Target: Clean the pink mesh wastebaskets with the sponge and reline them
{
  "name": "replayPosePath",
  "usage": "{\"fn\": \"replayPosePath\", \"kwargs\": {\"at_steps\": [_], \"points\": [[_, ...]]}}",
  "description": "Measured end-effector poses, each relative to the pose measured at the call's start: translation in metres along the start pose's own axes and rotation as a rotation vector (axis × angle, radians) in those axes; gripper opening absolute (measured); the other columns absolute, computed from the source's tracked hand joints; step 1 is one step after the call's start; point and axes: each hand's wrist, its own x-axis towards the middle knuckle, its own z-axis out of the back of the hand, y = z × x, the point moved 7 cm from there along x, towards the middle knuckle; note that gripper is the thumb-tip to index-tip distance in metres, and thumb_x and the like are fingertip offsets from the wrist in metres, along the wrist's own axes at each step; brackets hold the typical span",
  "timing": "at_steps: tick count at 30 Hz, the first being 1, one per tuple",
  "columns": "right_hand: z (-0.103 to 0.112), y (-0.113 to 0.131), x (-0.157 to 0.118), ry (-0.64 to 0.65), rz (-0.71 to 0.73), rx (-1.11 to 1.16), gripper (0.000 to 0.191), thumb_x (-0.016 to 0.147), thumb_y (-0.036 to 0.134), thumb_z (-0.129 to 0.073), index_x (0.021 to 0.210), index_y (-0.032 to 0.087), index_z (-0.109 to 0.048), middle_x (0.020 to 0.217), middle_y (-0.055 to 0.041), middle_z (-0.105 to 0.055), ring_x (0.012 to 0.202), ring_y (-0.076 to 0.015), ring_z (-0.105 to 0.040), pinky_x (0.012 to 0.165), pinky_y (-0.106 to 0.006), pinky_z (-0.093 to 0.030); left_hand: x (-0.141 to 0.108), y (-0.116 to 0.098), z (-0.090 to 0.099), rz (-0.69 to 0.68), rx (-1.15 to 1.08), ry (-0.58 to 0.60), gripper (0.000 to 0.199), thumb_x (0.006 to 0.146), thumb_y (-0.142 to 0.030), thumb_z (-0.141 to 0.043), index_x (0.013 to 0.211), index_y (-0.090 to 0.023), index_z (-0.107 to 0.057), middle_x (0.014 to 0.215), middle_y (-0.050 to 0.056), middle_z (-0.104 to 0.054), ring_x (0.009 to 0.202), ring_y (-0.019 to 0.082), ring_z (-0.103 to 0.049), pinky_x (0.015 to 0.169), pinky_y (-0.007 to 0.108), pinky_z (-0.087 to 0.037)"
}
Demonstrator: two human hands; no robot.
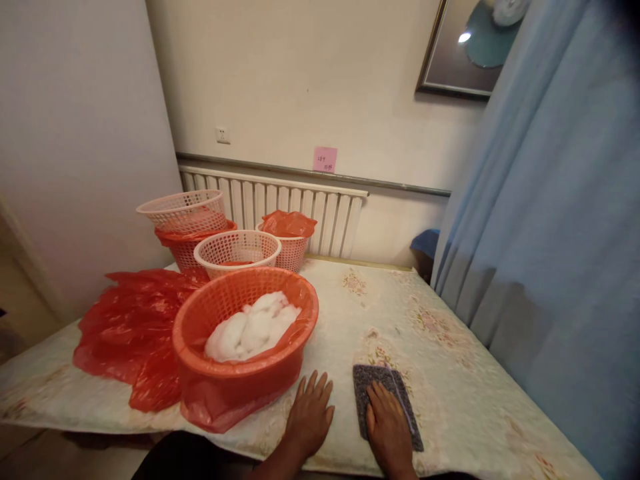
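My left hand (310,417) lies palm down on the flowered cover, fingers spread, holding nothing. It is just right of a large red basket (240,373) lined with a red bag, with white fluffy material (255,328) inside. My right hand (387,423) rests flat on a dark grey folded cloth (363,393), its fingers slightly apart and not wrapped round it. The cloth lies flat on the cover, to the right of my left hand and apart from it.
Red plastic bags (125,333) are heaped left of the red basket. Behind it stand a white basket (237,248), a stacked pink basket (185,208) and a bag-topped basket (291,250), near a radiator (320,217). A blue curtain (540,220) hangs along the right side.
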Motion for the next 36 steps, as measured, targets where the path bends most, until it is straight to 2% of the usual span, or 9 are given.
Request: {"fn": "replayPosePath", "kwargs": {"at_steps": [36], "points": [[-0.002, -0.001, -0.002, 0.027, -0.007, 0.002, 0.038, 0.09, 0.03, -0.046, 0.122, 0.017, -0.06, 0.131, -0.0086, -0.058, 0.119, -0.0256, -0.053, 0.104, -0.041, -0.037, -0.0006, 0.0009, -0.004, -0.009, -0.017, -0.016, 0.052, 0.091, -0.032, -0.042, 0.143, -0.026, -0.037, 0.151, 0.003, -0.038, 0.141, 0.029, -0.028, 0.113, 0.055, -0.026]]}}
